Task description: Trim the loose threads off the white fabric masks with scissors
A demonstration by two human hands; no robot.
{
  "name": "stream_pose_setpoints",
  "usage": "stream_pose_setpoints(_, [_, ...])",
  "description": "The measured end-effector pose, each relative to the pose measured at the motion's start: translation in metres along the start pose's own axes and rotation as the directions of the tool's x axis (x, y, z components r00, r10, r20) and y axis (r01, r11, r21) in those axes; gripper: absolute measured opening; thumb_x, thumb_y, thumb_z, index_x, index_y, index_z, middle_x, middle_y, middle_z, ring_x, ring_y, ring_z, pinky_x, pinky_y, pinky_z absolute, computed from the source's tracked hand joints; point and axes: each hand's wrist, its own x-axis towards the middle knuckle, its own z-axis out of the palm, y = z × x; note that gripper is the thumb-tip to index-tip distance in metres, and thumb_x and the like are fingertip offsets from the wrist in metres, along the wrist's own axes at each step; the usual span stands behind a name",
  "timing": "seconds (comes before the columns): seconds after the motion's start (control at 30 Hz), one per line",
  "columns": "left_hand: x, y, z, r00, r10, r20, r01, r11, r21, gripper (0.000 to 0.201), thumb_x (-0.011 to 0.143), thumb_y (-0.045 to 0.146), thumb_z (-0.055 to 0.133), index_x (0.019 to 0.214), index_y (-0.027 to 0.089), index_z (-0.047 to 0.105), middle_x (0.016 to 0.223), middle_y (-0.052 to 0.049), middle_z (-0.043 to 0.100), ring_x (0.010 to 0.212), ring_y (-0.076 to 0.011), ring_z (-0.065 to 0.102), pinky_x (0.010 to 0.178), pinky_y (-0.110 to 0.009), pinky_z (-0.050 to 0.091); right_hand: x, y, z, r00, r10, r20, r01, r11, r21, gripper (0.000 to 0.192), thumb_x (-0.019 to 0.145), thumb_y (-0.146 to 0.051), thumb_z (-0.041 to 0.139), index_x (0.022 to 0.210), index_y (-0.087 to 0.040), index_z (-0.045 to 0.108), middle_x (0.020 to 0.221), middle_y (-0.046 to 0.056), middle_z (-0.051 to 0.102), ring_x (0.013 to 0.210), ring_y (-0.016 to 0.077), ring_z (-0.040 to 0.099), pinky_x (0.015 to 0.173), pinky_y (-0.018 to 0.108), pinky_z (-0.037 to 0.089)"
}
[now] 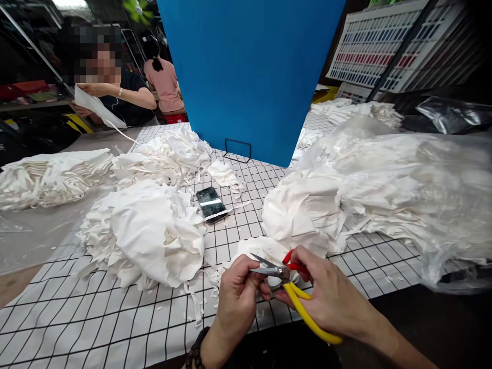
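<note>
A: Since the phone (207, 195) is our ref pt, where're the scissors (284, 274)?

B: Near side of it, a bit right. R hand (326, 294) has 'em, fingers curled round the red & yellow handles. Blades slightly parted, tips pointing left.

A: & the L hand (237, 292)?

B: Near side of phone too, right at the blades. Thumb & fingers pinched narrow; can't tell if there's cloth btwn them. Dark bead bracelet (198, 348) on that wrist.

A: Anything by the hands?

B: White cloth pc (253, 248) just past them, near side & right of phone. Small scraps on the checked tablecloth (134, 318).

A: Closer in?

B: Thin white strip (236, 207) across phone's near end. Big cloth heap (149, 230) to its left, small bunch (223, 173) just beyond, another heap (298, 210) to its right. Further right, clear plastic (446, 154) over more white cloth.

A: & way out?

B: Blue board (253, 77) upright beyond phone, black wire stand (237, 150) at its base. Co-worker (136, 97) far left of phone, holding up a white pc (100, 106).
</note>
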Motion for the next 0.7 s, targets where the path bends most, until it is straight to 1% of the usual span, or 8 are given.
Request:
stream_pose_setpoints(0.23, [0.0006,-0.0021,-0.0017,1.0,-0.016,0.015,0.015,1.0,0.022,0.015,0.092,0.023,0.056,0.08,0.017,0.062,0.067,0.003,0.054,0.049,-0.0096,0.059,0.05,-0.021,0.049,-0.001,0.0041,0.0021,1.0,-0.023,-0.013,0.023,0.999,-0.031,0.038,0.073,-0.047,0.071,0.082,-0.024,0.042,0.072,-0.004,0.06,0.061,0.0159,0.054,0.056,0.027,0.036])
stream_pose_setpoints(0.43, [0.002,-0.0011,-0.0017,0.998,-0.031,0.054,0.028,0.999,0.041,0.021,0.094,0.025,0.054,0.076,0.016,0.061,0.068,0.002,0.053,0.048,-0.0084,0.057,0.049,-0.021,0.048,-0.0004,0.0101,0.0029,0.996,-0.068,-0.055,0.062,0.992,-0.114,0.033,0.075,-0.044,0.068,0.076,-0.024,0.041,0.058,-0.006,0.054,0.051,0.0133,0.048,0.052,0.025,0.031])
stream_pose_setpoints(0.53, [0.0018,0.0,-0.0028,0.996,-0.065,0.067,0.063,0.997,0.038,0.021,0.093,0.025,0.054,0.075,0.016,0.062,0.07,0.002,0.053,0.048,-0.0083,0.057,0.047,-0.021,0.048,-0.0002,0.0095,0.0014,0.994,-0.089,-0.062,0.079,0.987,-0.142,0.035,0.073,-0.044,0.07,0.075,-0.024,0.042,0.057,-0.006,0.052,0.05,0.0132,0.047,0.052,0.025,0.031])
stream_pose_setpoints(0.63, [0.002,0.0017,-0.0041,0.994,-0.087,0.066,0.085,0.996,0.031,0.021,0.091,0.027,0.057,0.074,0.015,0.062,0.072,0.001,0.052,0.047,-0.008,0.056,0.044,-0.02,0.047,0.0005,0.0063,0.0007,0.995,-0.095,-0.045,0.088,0.987,-0.133,0.035,0.072,-0.045,0.07,0.078,-0.024,0.043,0.06,-0.006,0.053,0.053,0.0137,0.048,0.052,0.025,0.03])
stream_pose_setpoints(0.7, [0.0023,0.0026,-0.0045,0.994,-0.092,0.062,0.089,0.995,0.042,0.022,0.091,0.028,0.057,0.073,0.015,0.063,0.073,0.0,0.053,0.047,-0.0079,0.055,0.043,-0.02,0.046,0.0017,0.006,0.002,0.995,-0.085,-0.044,0.079,0.989,-0.126,0.035,0.073,-0.044,0.07,0.076,-0.024,0.042,0.058,-0.007,0.051,0.051,0.0131,0.046,0.051,0.024,0.029])
